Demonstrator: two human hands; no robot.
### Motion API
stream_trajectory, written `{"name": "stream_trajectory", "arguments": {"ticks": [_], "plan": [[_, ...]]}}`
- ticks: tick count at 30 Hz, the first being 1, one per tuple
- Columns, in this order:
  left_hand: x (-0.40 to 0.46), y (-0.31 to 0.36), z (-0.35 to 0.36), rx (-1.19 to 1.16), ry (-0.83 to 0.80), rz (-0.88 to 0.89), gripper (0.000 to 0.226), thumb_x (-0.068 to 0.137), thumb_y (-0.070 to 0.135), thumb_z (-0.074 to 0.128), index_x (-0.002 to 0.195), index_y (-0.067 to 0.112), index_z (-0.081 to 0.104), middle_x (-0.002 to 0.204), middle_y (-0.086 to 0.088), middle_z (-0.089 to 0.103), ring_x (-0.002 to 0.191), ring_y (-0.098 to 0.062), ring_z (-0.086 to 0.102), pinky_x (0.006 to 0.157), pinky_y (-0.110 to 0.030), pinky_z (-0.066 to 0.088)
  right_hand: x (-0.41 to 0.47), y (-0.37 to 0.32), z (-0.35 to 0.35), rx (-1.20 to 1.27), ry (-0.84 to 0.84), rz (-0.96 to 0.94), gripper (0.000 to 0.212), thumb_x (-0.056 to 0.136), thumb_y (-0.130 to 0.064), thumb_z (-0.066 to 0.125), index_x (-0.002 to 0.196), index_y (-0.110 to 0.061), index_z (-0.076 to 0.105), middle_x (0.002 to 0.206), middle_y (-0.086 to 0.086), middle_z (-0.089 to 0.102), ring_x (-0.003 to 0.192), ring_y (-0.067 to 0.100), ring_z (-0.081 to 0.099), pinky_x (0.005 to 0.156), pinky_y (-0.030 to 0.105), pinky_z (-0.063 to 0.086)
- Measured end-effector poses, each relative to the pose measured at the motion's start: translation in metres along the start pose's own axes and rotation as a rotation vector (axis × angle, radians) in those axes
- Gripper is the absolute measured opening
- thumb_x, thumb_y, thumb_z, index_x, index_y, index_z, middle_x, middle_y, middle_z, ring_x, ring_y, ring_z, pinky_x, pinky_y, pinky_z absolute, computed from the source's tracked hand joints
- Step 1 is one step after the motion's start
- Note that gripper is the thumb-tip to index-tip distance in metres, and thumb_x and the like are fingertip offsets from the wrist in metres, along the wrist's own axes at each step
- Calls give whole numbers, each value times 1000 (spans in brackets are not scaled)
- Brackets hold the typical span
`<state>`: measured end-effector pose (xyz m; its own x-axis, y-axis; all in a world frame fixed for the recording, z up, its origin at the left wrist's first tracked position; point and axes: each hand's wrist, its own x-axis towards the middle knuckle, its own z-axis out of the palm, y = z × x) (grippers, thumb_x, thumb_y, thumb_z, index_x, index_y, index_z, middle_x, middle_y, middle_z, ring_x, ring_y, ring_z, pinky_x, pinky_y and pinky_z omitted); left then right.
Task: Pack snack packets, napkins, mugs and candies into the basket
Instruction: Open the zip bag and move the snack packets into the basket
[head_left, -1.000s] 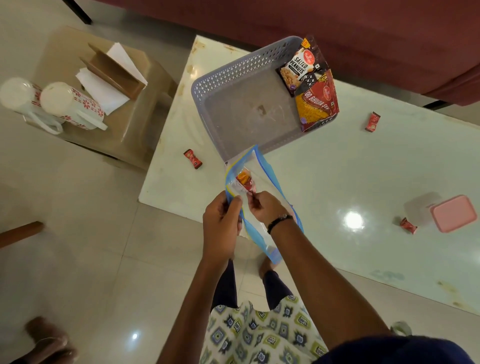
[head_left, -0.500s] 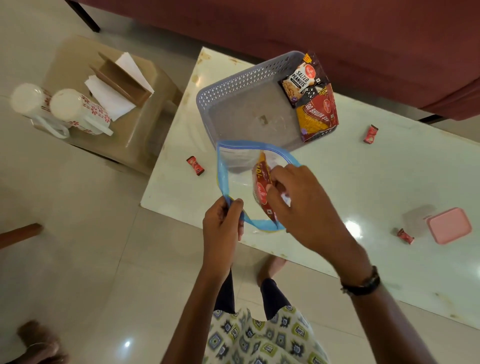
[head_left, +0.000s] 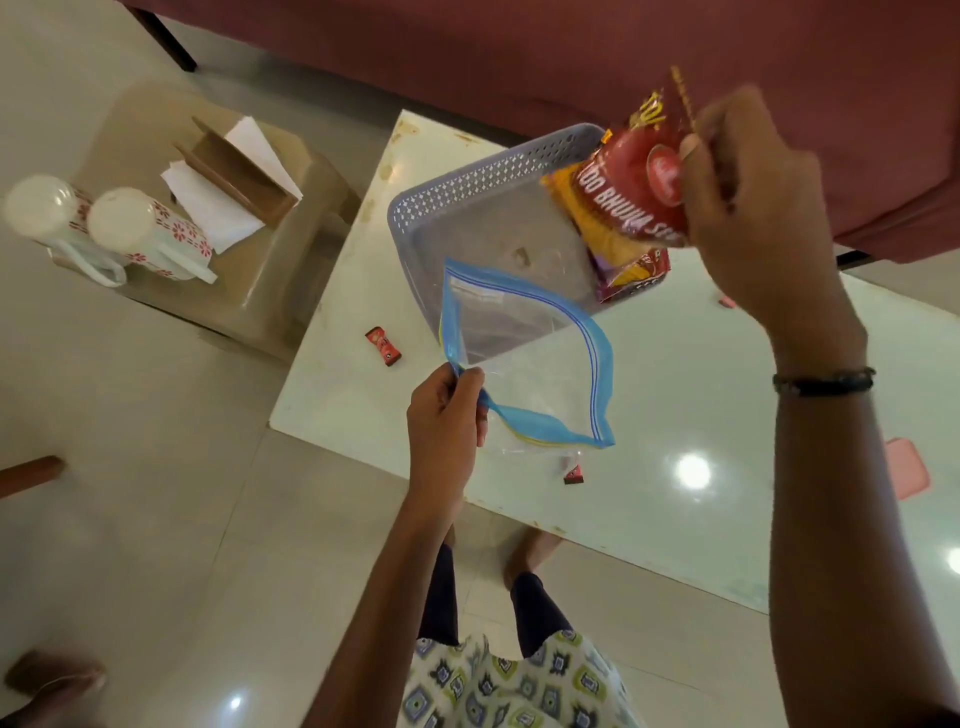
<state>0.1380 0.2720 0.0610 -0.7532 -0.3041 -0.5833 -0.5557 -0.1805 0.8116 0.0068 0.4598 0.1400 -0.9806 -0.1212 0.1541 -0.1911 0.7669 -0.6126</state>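
Right grip (head_left: 748, 182) holds snack packet (head_left: 631, 192) above basket (head_left: 467, 208).

I see a pale worktop (head_left: 675, 395) carrying the grey basket (head_left: 467, 192) at eleven o'clock, one candy (head_left: 383, 347) at nine, another (head_left: 573, 474) near six, a pink lid (head_left: 908, 467) at three

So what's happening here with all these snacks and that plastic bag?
A person is packing a grey basket on the table. Their right hand holds a red snack packet above the basket, where other packets already lie. The left hand pinches the rim of an open zip bag. Two wrapped candies lie loose on the table. The two mugs and the napkins wait on a stool beside it.
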Motion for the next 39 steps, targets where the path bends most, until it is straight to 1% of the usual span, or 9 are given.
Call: {"name": "stream_trajectory", "arguments": {"ticks": [3, 6, 11, 14, 18, 24, 30, 35, 39], "plan": [[4, -2, 3, 6, -9, -1, 21, 92, 8, 51, 75, -4, 55, 53, -6, 43, 39, -7, 34, 42, -20, 31, 22, 37, 27, -89, 2, 69, 30, 101, -31, 32, 108, -5, 45, 93, 13, 65, 80, 23, 67, 61, 36, 54], [6, -4, 4, 11, -10, -6, 24, 92, 9, 51, 73, -5, 53, 47, 0, 43, 38, -7, 34, 40, -18, 31, 35, 74, 73, -206, -54, 213, 26, 100, -22, 32, 111, -4, 47, 100, 19, 65, 90, 39, 62, 64, 33, 35], [9, -6, 8, 4, -16, -13, 29, 93, 9, 51, 73, -12, 49, 42, 5, 40, 37, -6, 33, 39, -15, 30, 41, 107, 128, -195, -147, 328, 37, 101, -20, 30, 127, 3, 44, 123, 24, 57, 111, 38, 56, 85, 40, 45], [11, -6, 10, 12, -17, -21, 28, 93, 8, 51, 73, -11, 49, 42, 6, 42, 37, -6, 33, 39, -16, 30, 46, 124, 148, -112, -138, 411, 33, 101, -19, 31, 124, 2, 44, 119, 23, 60, 108, 37, 58, 82, 42, 48], [15, -5, 15, 14, -18, -30, 29, 93, 8, 51, 73, -14, 48, 43, 2, 41, 37, -7, 33, 38, -16, 30, 48, 140, 163, -101, -102, 500, 28, 101, -15, 34, 120, 1, 46, 115, 22, 63, 104, 35, 60, 69, 26, 32], [17, -5, 19, 18, -34, -28, 28, 93, 8, 51, 73, -12, 49, 44, 2, 41, 37, -6, 34, 38, -15, 31, 48, 151, 163, -101, -90, 521, 26, 101, -20, 34, 114, -2, 47, 109, 20, 64, 98, 32, 63, 58, 21, 37], [9, -6, 17, 22, -40, -29, 28, 93, 11, 50, 75, -9, 48, 50, -2, 41, 41, -7, 35, 40, -16, 32, 13, 118, 135, 14, -34, 406, 33, 98, -17, 42, 128, -5, 43, 130, 12, 53, 113, 19, 53, 81, 25, 44], [0, -3, 18, 11, -5, -49, 25, 93, 11, 51, 73, -3, 51, 44, 6, 44, 39, -5, 36, 40, -16, 32, -75, 59, 91, 245, -163, 418, 28, 98, -22, 46, 123, -11, 47, 116, -3, 59, 100, 8, 57, 71, -2, 39], [-13, 6, 19, -20, 1, -18, 24, 92, 7, 51, 69, 3, 49, 46, 5, 46, 39, -6, 35, 39, -18, 31, -127, 16, 56, 401, -192, 505, 38, 98, -41, 34, 128, -19, 43, 126, -9, 53, 106, 6, 56, 69, -3, 43]]}}
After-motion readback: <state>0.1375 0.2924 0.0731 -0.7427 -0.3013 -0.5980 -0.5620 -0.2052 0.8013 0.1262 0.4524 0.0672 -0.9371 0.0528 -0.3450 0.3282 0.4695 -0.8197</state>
